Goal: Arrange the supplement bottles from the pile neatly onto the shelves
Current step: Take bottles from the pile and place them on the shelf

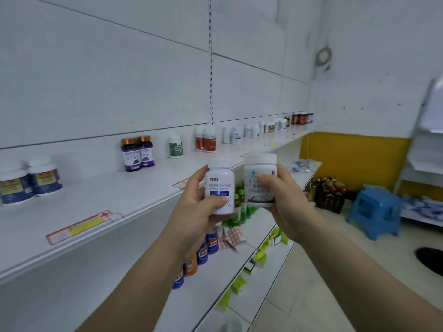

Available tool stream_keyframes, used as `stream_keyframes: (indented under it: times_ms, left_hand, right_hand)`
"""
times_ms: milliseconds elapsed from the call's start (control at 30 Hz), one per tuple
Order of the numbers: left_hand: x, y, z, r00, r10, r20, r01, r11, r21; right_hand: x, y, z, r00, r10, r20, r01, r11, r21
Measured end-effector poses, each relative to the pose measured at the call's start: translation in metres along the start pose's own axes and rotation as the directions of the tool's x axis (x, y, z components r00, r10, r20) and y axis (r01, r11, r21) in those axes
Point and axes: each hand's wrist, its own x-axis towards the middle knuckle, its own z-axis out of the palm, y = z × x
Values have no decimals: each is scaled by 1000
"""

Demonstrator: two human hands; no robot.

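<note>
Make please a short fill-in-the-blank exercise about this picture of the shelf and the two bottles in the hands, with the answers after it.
The left hand and the right hand each hold ____ white bottle.
The slim bottle in the left hand has a ____ band on its label.
On the shelf, the lone bottle between the purple bottles and the red-label bottles has a ____ label.
The plastic stool on the floor is ____.
Missing words: one; blue; green; blue.

Wide bare stretch of shelf (pixel 107 195) between blue-labelled jars (pixel 28 180) and purple bottles (pixel 137 153), narrow gap before green-labelled bottle (pixel 175 146)
</note>
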Motion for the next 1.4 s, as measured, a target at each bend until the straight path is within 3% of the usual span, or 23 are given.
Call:
stream_keyframes:
  times_ms: [300, 567, 733, 867, 1100, 1400]
  left_hand:
    - [125, -70, 103, 1000, -17, 26, 17, 1000, -9]
    - [247, -120, 208, 999, -50, -11, 50, 998, 33]
    - [322, -135, 225, 992, -97, -78, 105, 989, 102]
    - [382, -138, 212, 987, -40, -157, 77, 967, 241]
    - [478, -145, 174, 971, 52, -232, 96, 805, 585]
    - [556, -155, 152, 945, 147, -293, 179, 517, 837]
  right_hand:
    - [104, 20, -137, 998, 29, -48, -26, 998, 53]
    - [210, 17, -266, 1000, 28, 0, -28, 999, -36]
    - [284, 33, -298, 999, 32, 8, -32, 995, -90]
    - [351, 58, -297, 999, 30, 40, -26, 995, -93]
    - [470, 100, -293, 988, -1, 156, 25, 988, -154]
    - [604, 131, -271, 928, 56, 368, 26, 976, -215]
